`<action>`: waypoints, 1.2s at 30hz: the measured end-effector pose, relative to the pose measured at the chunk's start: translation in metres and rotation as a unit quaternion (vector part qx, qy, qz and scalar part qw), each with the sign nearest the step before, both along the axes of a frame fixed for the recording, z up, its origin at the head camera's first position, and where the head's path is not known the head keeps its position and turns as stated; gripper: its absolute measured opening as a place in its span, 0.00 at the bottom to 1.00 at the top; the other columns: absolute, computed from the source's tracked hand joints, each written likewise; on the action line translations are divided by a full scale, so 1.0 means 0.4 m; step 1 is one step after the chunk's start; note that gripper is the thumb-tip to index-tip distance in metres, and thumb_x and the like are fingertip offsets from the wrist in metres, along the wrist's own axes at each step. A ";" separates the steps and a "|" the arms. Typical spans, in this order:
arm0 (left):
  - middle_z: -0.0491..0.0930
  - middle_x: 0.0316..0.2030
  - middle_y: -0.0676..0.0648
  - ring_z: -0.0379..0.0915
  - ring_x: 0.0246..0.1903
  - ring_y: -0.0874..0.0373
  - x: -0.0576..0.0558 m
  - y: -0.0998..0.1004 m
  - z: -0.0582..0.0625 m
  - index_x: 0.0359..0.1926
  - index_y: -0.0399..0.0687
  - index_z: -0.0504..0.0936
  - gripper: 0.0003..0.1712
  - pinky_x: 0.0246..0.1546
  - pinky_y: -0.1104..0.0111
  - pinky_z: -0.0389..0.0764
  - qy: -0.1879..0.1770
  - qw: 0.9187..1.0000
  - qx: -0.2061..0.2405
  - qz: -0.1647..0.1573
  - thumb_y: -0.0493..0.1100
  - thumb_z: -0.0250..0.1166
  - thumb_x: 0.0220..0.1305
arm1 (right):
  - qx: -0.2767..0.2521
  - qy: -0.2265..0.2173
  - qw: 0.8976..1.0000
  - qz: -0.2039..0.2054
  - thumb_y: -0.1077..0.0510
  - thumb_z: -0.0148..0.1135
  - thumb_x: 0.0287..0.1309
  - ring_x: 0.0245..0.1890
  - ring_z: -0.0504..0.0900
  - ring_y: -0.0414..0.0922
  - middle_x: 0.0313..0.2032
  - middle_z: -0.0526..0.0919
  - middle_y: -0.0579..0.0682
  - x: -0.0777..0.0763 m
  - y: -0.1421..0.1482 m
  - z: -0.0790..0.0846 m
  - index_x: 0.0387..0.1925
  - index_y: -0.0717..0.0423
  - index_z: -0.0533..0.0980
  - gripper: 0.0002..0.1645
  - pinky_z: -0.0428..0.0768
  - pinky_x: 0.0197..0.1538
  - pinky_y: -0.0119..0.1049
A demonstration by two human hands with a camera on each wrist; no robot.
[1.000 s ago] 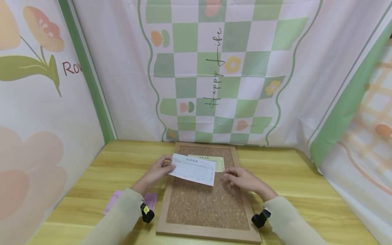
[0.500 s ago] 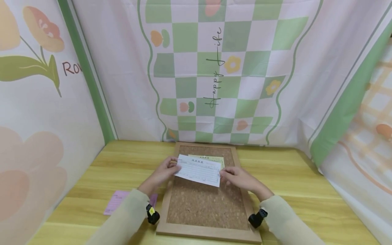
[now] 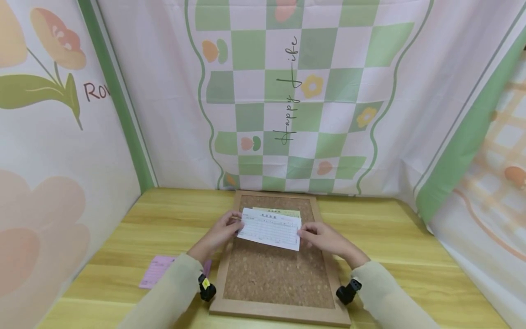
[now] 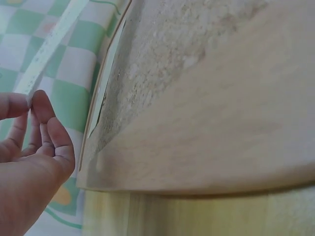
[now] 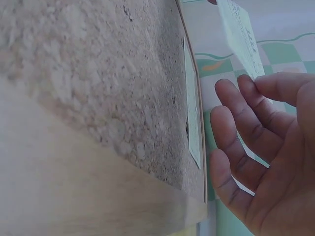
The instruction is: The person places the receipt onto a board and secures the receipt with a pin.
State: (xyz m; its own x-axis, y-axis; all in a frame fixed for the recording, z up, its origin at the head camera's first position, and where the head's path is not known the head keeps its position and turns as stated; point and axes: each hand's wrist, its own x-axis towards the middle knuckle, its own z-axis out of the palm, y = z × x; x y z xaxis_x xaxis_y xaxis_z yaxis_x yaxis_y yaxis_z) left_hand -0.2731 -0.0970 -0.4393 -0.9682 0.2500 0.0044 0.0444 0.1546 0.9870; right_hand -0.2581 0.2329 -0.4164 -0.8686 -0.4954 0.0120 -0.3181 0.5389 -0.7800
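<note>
A white printed paper form [image 3: 269, 229] with ruled lines is held up over the cork board [image 3: 279, 278], tilted slightly down to the right. My left hand [image 3: 219, 232] pinches its left edge between thumb and forefinger. At the opposite edge, thumb and forefinger of my right hand [image 3: 324, 237] pinch it too, the other fingers loosely bent in the right wrist view. Both wrist views show a gap between the form [image 5: 241, 37] and the board. Behind it, a yellow-green form [image 3: 295, 213] lies on the upper part of the cork, mostly covered in the head view.
The wood-framed board lies on a yellow wood-grain table [image 3: 394, 246]. A pink form [image 3: 158, 270] rests on the table at the left, partly under my left sleeve. Patterned curtain [image 3: 287, 91] hangs behind the table and along both sides.
The right hand has closed its fingertips on the white form's right edge. The form and left hand have moved a little to the right, covering more of the yellow-green form.
</note>
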 end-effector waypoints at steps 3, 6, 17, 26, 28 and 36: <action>0.79 0.46 0.41 0.77 0.42 0.54 0.000 0.002 -0.002 0.54 0.39 0.74 0.13 0.46 0.61 0.78 0.001 1.000 -0.006 0.004 0.38 0.59 0.71 | 0.010 0.001 1.000 -0.006 0.49 0.52 0.76 0.27 0.74 0.47 0.30 0.80 0.55 0.001 0.004 -0.002 0.35 0.59 0.77 0.19 0.70 0.27 0.34; 0.78 0.44 0.42 0.76 0.40 0.54 0.000 0.003 -0.004 0.51 0.40 0.75 0.12 0.45 0.60 0.78 0.005 1.000 -0.018 0.006 0.39 0.61 0.70 | 0.016 -0.002 1.000 -0.013 0.50 0.53 0.75 0.27 0.75 0.47 0.29 0.81 0.55 0.003 0.008 -0.003 0.35 0.60 0.78 0.18 0.68 0.25 0.32; 0.79 0.39 0.45 0.75 0.38 0.52 -0.008 0.003 -0.005 0.47 0.45 0.77 0.11 0.38 0.61 0.76 0.026 0.995 -0.093 -0.008 0.42 0.66 0.67 | 0.052 0.006 0.999 -0.005 0.52 0.53 0.75 0.27 0.76 0.48 0.28 0.81 0.53 0.001 0.011 0.002 0.33 0.60 0.78 0.18 0.72 0.27 0.33; 0.81 0.38 0.47 0.77 0.37 0.54 -0.014 0.003 0.001 0.48 0.44 0.76 0.13 0.36 0.63 0.76 0.028 0.990 -0.136 -0.037 0.42 0.67 0.66 | 0.089 0.001 0.996 -0.003 0.54 0.55 0.73 0.23 0.74 0.42 0.24 0.78 0.49 -0.006 0.010 0.008 0.32 0.59 0.78 0.16 0.72 0.24 0.35; 0.81 0.38 0.47 0.77 0.37 0.54 -0.015 0.003 0.003 0.48 0.44 0.76 0.14 0.36 0.63 0.77 0.028 0.989 -0.139 -0.039 0.42 0.67 0.65 | 0.095 -0.002 0.996 -0.003 0.54 0.55 0.73 0.23 0.74 0.43 0.24 0.78 0.48 -0.008 0.010 0.008 0.32 0.59 0.78 0.15 0.72 0.24 0.35; 0.81 0.36 0.46 0.77 0.34 0.54 -0.017 0.006 0.013 0.46 0.40 0.76 0.13 0.33 0.63 0.79 0.039 0.985 -0.160 -0.059 0.37 0.69 0.63 | 0.107 -0.017 0.994 0.009 0.55 0.56 0.72 0.21 0.73 0.42 0.22 0.77 0.48 -0.010 0.004 0.019 0.28 0.59 0.76 0.16 0.70 0.24 0.35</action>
